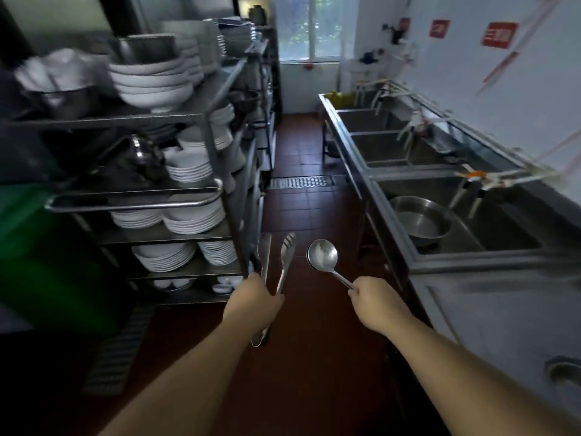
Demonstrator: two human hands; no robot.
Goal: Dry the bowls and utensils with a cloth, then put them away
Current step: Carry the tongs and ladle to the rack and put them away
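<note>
The left hand (253,305) grips metal tongs (276,265), their tips splayed apart over the red tile floor (298,152). The right hand (372,302) holds a ladle (322,255) by its handle, between the dish shelves (176,196) and the sink (456,221).

Two hands are in view, a left hand (253,302) and a right hand (371,302), and between them they carry one pair of metal tongs (284,262) and one metal ladle (322,255). Along the right wall runs one steel sink unit (355,171) with four basins that can be counted, one metal bowl (419,220) lying in the nearest, and three red signs (500,34) hang on the wall above. On the left stands a metal rack (217,171) with four shelf levels showing, stacked with white bowls and plates too blurred and overlapped to count.
</note>
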